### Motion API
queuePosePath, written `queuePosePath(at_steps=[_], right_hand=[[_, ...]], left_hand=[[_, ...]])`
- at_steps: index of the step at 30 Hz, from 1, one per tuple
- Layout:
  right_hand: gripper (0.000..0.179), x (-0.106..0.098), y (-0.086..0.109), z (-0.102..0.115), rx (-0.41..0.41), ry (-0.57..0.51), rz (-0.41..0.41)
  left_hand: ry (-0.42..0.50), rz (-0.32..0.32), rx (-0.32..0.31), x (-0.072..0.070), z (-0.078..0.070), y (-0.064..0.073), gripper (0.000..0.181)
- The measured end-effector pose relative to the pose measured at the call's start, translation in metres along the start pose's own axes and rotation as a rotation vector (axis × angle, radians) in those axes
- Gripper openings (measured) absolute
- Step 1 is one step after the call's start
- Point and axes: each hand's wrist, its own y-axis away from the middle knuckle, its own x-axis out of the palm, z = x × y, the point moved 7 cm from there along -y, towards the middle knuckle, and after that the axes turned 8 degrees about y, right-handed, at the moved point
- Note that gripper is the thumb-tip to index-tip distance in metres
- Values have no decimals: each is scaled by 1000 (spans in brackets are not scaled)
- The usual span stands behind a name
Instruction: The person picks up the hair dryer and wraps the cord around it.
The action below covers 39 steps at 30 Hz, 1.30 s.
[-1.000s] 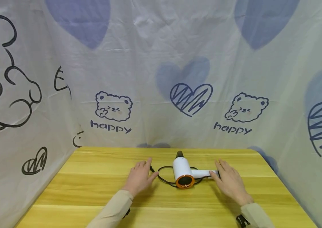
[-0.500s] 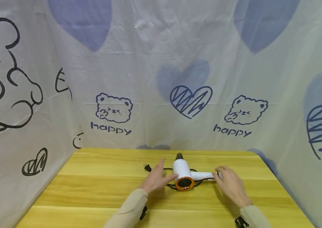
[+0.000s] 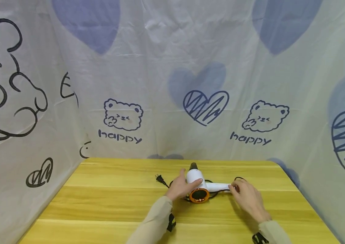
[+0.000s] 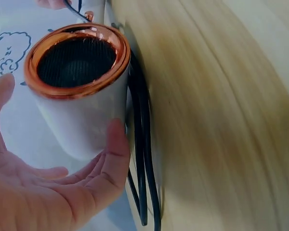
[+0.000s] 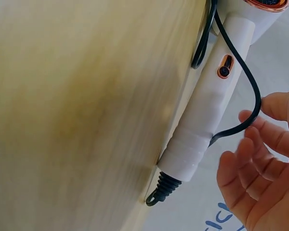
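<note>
Nearest: pale sleeves (image 3: 152, 220), a dark strap at each wrist. Left hand (image 3: 178, 188) is cupped at the barrel of the white hair dryer (image 3: 194, 175), fingers loose, thumb standing off in the left wrist view; one fingertip seems to touch the side, no real grip. Right hand (image 3: 250, 199) is beside the end of the handle (image 5: 202, 110), thumb and fingers pinching a loop of black power cord (image 5: 254, 89); handle itself not held.

Dryer lies on the bench (image 3: 105, 203), right of middle, copper rim (image 4: 122, 53) and rear grille toward the person, handle pointing right, dark nozzle (image 3: 193, 166) pointing away. Cord coils around and beside the body; plug (image 3: 160, 179) is left of it.

Handling, judged: stiff shell, moderate weight mostly in the barrel, smooth and probably a bit slippery, can crack if dropped. Cord bends easily, may snag. Best hold: round the handle, other hand steadying the barrel, off the grille.

Farthest: cloth backdrop (image 3: 160, 118) with hearts, bears and "happy".
</note>
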Motion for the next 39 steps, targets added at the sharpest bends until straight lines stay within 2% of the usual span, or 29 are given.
queuePosePath(at_steps=[4,7,10,16,25,28,35,39], right_hand=[[15,0,-1,2,3,2,25],[16,0,-1,4,-1,2,46],[17,0,0,6,-5,-2,51],[19,-1,2,5,1,-6,31],[17,-2,3,10,-9,-16,6],[16,-7,3,14,-30,-24,-45],[22,-21,6,19,-16,-106,-174],[21,-30,6,18,23,-220,-292]], left_hand=[[-2,-7,-53,9,-1,-2,112],[-5,-39,-95,15,-1,-3,115],[2,-74,-120,19,0,-4,115],[23,-96,-144,26,0,-5,118],[112,-157,-166,25,5,-9,113],[131,-176,-161,20,8,-10,107],[353,-212,-105,4,9,-11,88],[520,-234,-118,-11,10,-9,81]])
